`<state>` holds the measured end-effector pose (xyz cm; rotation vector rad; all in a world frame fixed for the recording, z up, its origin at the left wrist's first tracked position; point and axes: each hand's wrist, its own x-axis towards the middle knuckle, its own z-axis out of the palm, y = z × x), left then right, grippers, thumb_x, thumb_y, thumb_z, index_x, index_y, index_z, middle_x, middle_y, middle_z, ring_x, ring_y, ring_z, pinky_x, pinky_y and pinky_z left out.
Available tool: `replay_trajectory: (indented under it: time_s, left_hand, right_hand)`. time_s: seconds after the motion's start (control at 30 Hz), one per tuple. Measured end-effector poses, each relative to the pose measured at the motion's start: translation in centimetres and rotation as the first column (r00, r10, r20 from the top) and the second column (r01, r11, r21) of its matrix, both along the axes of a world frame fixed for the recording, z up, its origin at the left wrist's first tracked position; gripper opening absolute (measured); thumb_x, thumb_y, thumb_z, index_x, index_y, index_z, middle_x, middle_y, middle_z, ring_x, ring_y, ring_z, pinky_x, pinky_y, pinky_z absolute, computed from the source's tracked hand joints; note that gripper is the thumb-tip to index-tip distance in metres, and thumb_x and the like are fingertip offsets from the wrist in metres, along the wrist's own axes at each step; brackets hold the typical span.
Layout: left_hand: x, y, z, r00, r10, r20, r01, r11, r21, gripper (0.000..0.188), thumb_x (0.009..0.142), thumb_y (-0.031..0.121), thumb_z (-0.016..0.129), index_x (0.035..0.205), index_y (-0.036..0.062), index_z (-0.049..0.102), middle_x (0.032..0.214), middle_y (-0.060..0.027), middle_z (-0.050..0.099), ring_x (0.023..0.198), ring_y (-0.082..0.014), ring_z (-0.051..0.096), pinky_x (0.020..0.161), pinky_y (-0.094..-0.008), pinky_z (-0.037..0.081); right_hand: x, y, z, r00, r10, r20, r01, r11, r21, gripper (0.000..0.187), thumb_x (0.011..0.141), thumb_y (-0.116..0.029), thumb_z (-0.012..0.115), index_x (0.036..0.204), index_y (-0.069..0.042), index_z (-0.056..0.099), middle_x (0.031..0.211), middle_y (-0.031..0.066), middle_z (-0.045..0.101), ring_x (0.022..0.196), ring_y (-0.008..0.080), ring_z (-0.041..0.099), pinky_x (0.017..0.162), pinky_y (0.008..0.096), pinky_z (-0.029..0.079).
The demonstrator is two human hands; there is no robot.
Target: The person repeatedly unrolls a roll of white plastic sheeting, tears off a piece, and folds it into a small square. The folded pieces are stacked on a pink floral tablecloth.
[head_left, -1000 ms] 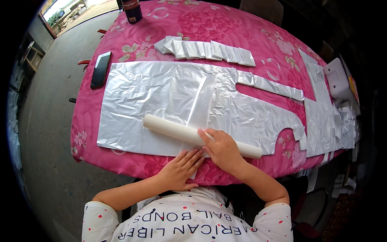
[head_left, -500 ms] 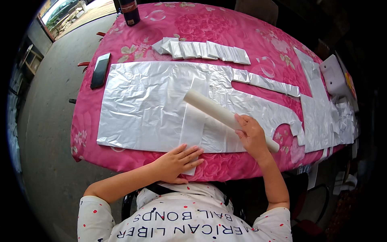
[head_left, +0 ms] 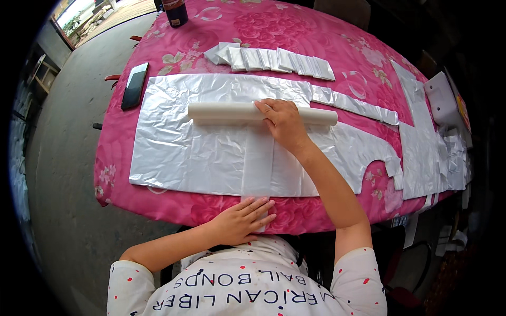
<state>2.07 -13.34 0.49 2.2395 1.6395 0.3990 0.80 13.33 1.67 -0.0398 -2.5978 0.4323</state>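
Right hand [head_left: 284, 120] clasped on white tube [head_left: 224, 112], over vest-style plastic bag [head_left: 179, 152] mid-tabletop [head_left: 116, 158]; left hand [head_left: 240, 221] apart, palm-down at tabletop's near edge, apparently pinning translucent strip [head_left: 257, 168] against slipping.

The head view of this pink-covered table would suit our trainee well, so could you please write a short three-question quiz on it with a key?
1. Multiple choice: where is the pale roll relative to the large silvery plastic sheet? A) left of it; B) under it; C) over it.
2. True or false: the left hand grips the pale roll.
3. Open question: which dark object lies on the pink cloth, beside the left end of the large silvery plastic sheet?

Key: 1: C. 2: False; the right hand grips it, while the left hand rests near the table's near edge. 3: A phone.
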Motion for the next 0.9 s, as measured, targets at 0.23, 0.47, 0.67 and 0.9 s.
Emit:
replay_trajectory:
  time_s: [0.23, 0.47, 0.67, 0.9]
  left_hand:
    - [-3.7, -1.3, -0.4, 0.986, -0.153, 0.073, 0.142, 0.981, 0.133, 0.055, 0.082, 0.026, 0.059, 0.129, 0.0031, 0.043, 0.138, -0.0149, 0.039, 0.128, -0.0265, 0.038, 0.107, -0.0374, 0.031]
    - [-4.6, -0.9, -0.5, 0.975, -0.221, 0.010, 0.213, 0.951, 0.222, 0.039, 0.085, 0.013, 0.050, 0.121, -0.0006, 0.051, 0.131, -0.0139, 0.047, 0.123, -0.0252, 0.045, 0.104, -0.0387, 0.035]
    - [-3.8, -0.4, -0.2, 0.939, -0.162, 0.304, 0.069, 0.952, 0.297, 0.034, 0.084, 0.010, 0.052, 0.117, 0.0010, 0.055, 0.129, -0.0137, 0.050, 0.120, -0.0269, 0.048, 0.100, -0.0394, 0.041]
    - [-4.9, 0.7, 1.1, 0.990, 0.048, 0.129, -0.085, 0.950, 0.301, 0.050, 0.071, 0.012, 0.064, 0.119, 0.0056, 0.053, 0.131, -0.0103, 0.049, 0.124, -0.0247, 0.044, 0.103, -0.0411, 0.035]
  right_hand:
    - [1.5, -1.8, 0.2, 0.996, -0.047, -0.079, 0.045, 0.999, -0.031, 0.046, 0.074, 0.004, 0.056, 0.119, -0.005, 0.056, 0.126, 0.0125, 0.051, 0.121, 0.0288, 0.044, 0.102, 0.0416, 0.034]
    - [9.4, -6.9, -0.2, 0.891, 0.391, 0.232, -0.321, 0.902, -0.289, 0.056, 0.066, 0.009, 0.052, 0.121, -0.002, 0.053, 0.129, 0.0142, 0.050, 0.122, 0.0312, 0.044, 0.102, 0.0397, 0.037]
    - [10.9, -7.9, 0.7, 0.888, 0.392, 0.239, -0.302, 0.892, -0.337, 0.055, 0.065, 0.007, 0.055, 0.120, -0.002, 0.053, 0.128, 0.0138, 0.050, 0.121, 0.0314, 0.045, 0.101, 0.0390, 0.038]
    - [11.1, -8.3, -0.6, 0.965, 0.200, 0.172, -0.163, 0.965, -0.203, 0.040, 0.071, 0.000, 0.059, 0.111, -0.003, 0.059, 0.120, 0.0120, 0.055, 0.112, 0.0283, 0.052, 0.094, 0.0375, 0.043]
